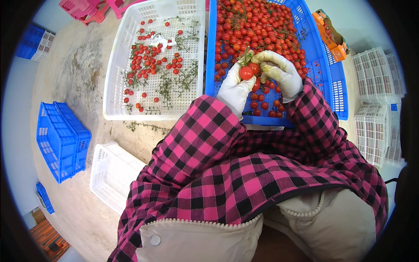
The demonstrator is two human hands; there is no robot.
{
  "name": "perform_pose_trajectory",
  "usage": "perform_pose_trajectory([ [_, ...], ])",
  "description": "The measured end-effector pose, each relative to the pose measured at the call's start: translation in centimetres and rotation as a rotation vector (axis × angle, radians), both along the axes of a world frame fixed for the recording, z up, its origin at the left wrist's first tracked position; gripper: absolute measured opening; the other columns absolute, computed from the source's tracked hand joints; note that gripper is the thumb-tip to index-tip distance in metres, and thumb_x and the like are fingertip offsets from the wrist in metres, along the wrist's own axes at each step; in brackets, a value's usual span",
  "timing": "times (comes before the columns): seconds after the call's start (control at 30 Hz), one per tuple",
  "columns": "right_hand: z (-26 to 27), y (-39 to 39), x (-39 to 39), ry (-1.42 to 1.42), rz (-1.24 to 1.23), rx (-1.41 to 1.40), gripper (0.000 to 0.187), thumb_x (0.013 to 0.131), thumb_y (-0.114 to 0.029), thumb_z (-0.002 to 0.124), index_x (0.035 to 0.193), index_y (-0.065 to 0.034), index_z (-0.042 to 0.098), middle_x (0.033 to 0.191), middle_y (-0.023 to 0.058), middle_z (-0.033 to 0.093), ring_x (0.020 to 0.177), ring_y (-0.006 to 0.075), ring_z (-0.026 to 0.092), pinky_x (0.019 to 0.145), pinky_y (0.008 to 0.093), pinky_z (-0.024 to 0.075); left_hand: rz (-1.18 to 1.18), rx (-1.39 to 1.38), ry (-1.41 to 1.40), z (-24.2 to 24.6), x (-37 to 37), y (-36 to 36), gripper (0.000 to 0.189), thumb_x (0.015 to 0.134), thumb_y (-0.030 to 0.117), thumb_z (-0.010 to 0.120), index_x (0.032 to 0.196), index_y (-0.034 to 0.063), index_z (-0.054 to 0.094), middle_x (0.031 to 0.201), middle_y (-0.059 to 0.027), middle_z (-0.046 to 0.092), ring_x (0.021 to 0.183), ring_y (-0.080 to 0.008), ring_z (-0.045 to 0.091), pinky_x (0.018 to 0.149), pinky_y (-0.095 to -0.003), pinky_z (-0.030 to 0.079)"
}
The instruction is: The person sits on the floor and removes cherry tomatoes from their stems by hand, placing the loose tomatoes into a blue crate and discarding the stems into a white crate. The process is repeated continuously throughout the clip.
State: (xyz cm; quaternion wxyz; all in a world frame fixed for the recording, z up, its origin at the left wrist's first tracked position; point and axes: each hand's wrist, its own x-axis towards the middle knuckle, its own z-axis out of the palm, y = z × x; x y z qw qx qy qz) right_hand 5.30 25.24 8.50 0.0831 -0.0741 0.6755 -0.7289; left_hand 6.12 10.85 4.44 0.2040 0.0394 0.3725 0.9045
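Note:
In a pale, stained glove, my left hand [235, 87] holds a short green stem with several red cherry tomatoes [246, 72] on it. My right hand [278, 70], gloved alike, is curled at the cluster's right side; whether its fingers grip a tomato or the stem cannot be told. Both hands are above a blue plastic crate [211, 49] heaped with loose cherry tomatoes [255, 26]. To its left stands a shallow white perforated crate [113, 72] with scattered tomatoes [144, 60], bare green stems [166, 88] and a crumpled white scrap [160, 41].
Blue crates [62, 140] and an empty white crate [114, 170] stand on the floor at left. Pink plastic stools [86, 9] are at the top left. An orange carton [337, 49] and stacked white crates [373, 78] stand on the right.

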Motion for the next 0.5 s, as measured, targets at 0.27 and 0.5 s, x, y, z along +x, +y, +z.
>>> perform_pose_trajectory([
  [0.27, -1.9, -1.3, -0.2, -0.15, -0.062, -0.072, 0.028, 0.073, 0.007, 0.057, 0.098, -0.0015, 0.049, 0.089, 0.0072, 0.056, 0.081, 0.0144, 0.056, 0.069, 0.027, 0.0481, 0.151, 0.029, -0.146, -2.1, -0.9, 0.2, 0.027, 0.087, 0.005, 0.037, 0.112, -0.0042, 0.043, 0.106, -0.0164, 0.051, 0.095, -0.0247, 0.052, 0.078, -0.0356, 0.046],
  [0.5, -3.5, 0.0, -0.4, -0.229, 0.026, -0.583, 0.043, 0.07, 0.013, 0.051, 0.11, -0.0019, 0.045, 0.107, 0.0105, 0.051, 0.092, 0.0218, 0.055, 0.076, 0.035, 0.0498, 0.315, 0.309, -0.092, -1.6, -1.7, 0.1, 0.033, 0.083, -0.001, 0.039, 0.115, -0.0061, 0.04, 0.11, -0.0193, 0.05, 0.101, -0.0267, 0.05, 0.088, -0.0381, 0.04],
])
